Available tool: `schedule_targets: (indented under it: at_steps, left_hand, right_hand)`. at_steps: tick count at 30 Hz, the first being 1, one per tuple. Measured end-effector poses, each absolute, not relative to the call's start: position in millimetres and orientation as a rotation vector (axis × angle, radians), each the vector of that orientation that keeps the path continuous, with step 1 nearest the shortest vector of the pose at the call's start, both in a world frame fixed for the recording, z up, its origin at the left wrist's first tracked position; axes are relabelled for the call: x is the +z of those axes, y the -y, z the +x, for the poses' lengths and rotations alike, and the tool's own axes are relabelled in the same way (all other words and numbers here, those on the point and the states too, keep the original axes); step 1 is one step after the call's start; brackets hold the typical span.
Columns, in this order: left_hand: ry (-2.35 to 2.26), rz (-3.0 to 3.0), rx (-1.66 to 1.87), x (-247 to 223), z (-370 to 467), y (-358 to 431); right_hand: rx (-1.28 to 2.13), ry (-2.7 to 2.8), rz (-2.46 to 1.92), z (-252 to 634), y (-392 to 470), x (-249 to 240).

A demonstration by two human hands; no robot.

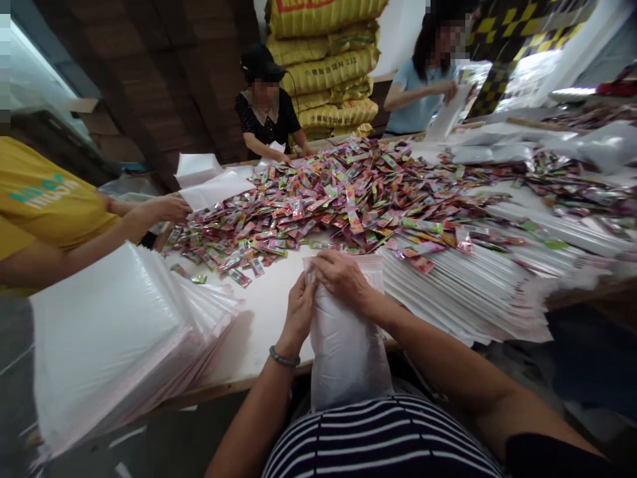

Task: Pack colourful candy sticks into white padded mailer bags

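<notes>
The fingers of the left hand (pixel 299 307) are closed on the upper left edge of a white plastic bag (pixel 351 358), and those of the right hand (pixel 343 275) are bent together on its top left corner. The bag lies in front of the striped shirt (pixel 383 441), at the near edge of the white table (pixel 271 292); I can read no writing on it. Taking the bag as the clock's centre, a fan of similar bags (pixel 448 285) lies at two o'clock and a thick stack (pixel 109 325) at nine. A heap of small colourful packets (pixel 343 192) spreads at twelve, their print too small to read. At ten, a person in a yellow shirt (pixel 54 206) wears lettering that seems to say "MUSIC". A person in a black cap (pixel 266 113) is at eleven, another in light blue (pixel 415 99) at one. Beyond the heap at twelve, yellow sacks (pixel 328 83) read "小猪配合饲料 212"; the top one's red label is cut off by the frame.
</notes>
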State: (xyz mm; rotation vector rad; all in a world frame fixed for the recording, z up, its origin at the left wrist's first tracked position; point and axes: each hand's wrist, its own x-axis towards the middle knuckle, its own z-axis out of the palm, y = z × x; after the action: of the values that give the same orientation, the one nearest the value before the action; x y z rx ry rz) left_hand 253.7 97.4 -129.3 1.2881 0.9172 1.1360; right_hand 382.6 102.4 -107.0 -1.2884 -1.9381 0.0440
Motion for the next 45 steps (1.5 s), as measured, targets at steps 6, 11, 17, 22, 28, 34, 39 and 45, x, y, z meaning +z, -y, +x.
schedule_targets:
  at_steps: [6,11,17,22,28,34,39,45]
  left_hand:
    - [-0.942,1.096,1.065,-134.2,250.3,-99.1]
    - [-0.972,0.994,1.056,-138.7,243.2,-105.3]
    - [-0.964,0.913,0.99,-138.6,237.9,-107.3]
    - [-0.978,0.949,0.915,-129.6,227.8,-105.9]
    - [-1.07,1.024,0.916,-149.4,215.7,-125.3]
    - [-1.285,1.566,0.8,-167.6,206.8,-128.6]
    - [-1.09,2.08,0.723,-158.2,191.0,-114.5]
    - [-0.905,2.338,0.534,-154.0,180.7,-101.0]
  right_hand:
    - [0.659,0.964,-1.014,442.5,-64.0,-78.0]
    - [1.134,1.652,-1.642,511.6,59.0,-79.8]
    - [0.901,1.642,-1.814,487.4,59.9,-122.7]
    - [1.167,0.981,-1.357,441.3,-56.3,-137.4]
    - [1.405,0.936,-1.251,425.3,-99.7,-162.8]
    - [0.935,1.336,-1.487,442.4,-86.7,-180.3]
    - [0.334,1.949,-1.462,460.0,-59.0,-173.1]
    - [0.275,2.157,-1.49,469.4,-32.2,-176.4]
